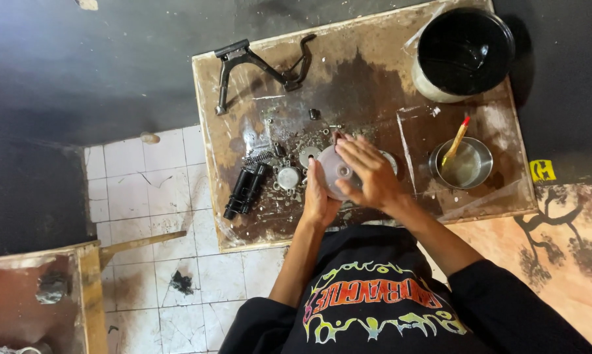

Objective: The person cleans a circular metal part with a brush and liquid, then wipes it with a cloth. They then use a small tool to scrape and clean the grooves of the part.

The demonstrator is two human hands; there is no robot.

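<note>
Both hands clamp a round metal disc (pixel 335 169) near board (pixel 374 59) front edge: left hand (pixel 317 200) underneath, right hand (pixel 373 174) covering its far side.

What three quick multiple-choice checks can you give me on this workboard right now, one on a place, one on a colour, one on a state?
1. Where does the black bucket stand on the wooden board?
A. far right corner
B. near left corner
C. on the tiled floor

2. What colour is the tip of the brush in the small metal bowl?
A. blue
B. red
C. green

3. How is the round grey part held?
A. lying loose, untouched
B. by the right hand alone
C. between both hands

Answers:
1 A: the bucket sits at the board's far right corner, beyond the bowl.
2 B: the brush's upper end shows red.
3 C: the left hand cups the part from below while the right hand lies over it.
</note>
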